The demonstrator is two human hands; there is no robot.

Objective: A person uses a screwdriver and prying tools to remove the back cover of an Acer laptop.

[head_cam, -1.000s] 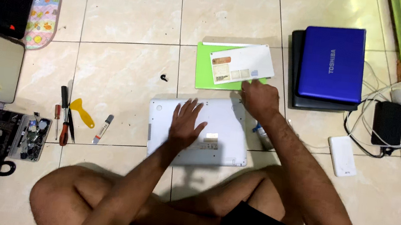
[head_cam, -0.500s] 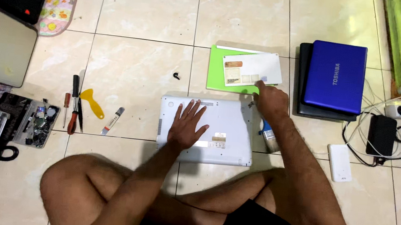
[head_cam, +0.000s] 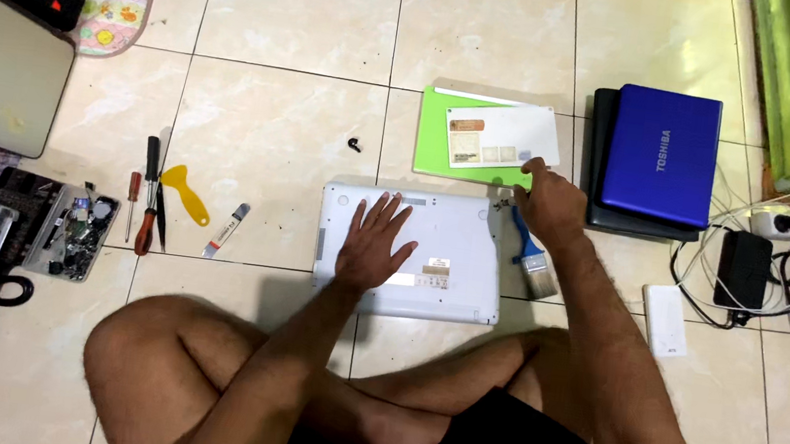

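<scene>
I sit cross-legged on a tiled floor with a white laptop (head_cam: 454,229) lying bottom-up in front of me. My left hand (head_cam: 375,243) rests flat on its base, fingers spread. My right hand (head_cam: 549,202) hovers just past the laptop's far right corner, fingers curled down toward the floor beside a green pad (head_cam: 434,142) with a white panel (head_cam: 514,136) on top. Whether those fingers pinch anything is hidden. A blue-handled paintbrush (head_cam: 532,257) lies under my right wrist.
A blue laptop (head_cam: 663,153) is stacked on a dark one at right, with a power brick (head_cam: 743,269) and cables beyond. At left lie screwdrivers (head_cam: 148,199), a yellow pry tool (head_cam: 184,190), a parts tray (head_cam: 76,233) and more laptops. A small black screw (head_cam: 354,144) sits alone.
My right hand has slid from the laptop's far right corner outward toward the green pad's edge. My left hand stays flat on the base. The view has shifted slightly.
</scene>
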